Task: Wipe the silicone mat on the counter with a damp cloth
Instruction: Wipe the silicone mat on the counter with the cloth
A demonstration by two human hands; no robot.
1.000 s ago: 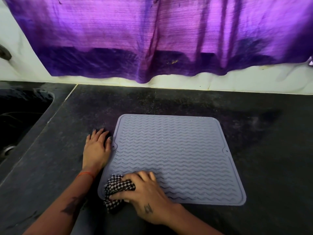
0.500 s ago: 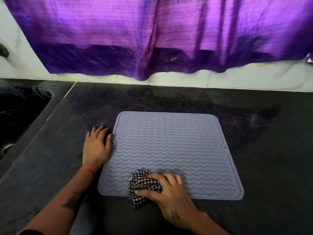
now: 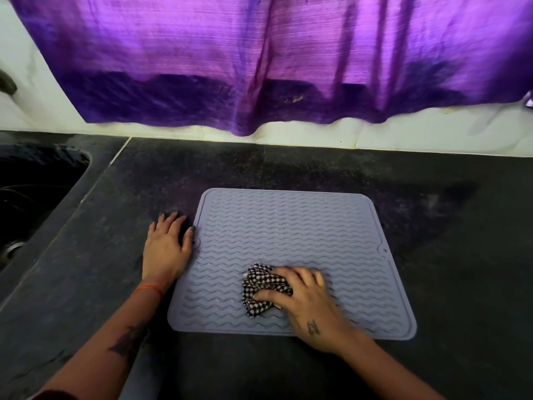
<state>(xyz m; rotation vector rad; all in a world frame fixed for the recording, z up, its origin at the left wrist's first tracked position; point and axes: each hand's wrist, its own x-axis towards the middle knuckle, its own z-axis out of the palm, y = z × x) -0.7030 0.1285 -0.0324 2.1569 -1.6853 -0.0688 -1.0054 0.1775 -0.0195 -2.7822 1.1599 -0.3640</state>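
The right hand (image 3: 305,301) grips the checked cloth (image 3: 265,290) on the grey silicone mat (image 3: 288,235); the left hand (image 3: 165,246), spread flat on the surface (image 3: 461,284), barely touches the mat's edge, so a hard stroke could slide it.

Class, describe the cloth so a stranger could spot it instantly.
Start at the dark counter and find the grey wavy mat on it. Near the mat's front edge, the right hand grips a crumpled cloth, the only black-and-white checked thing here.
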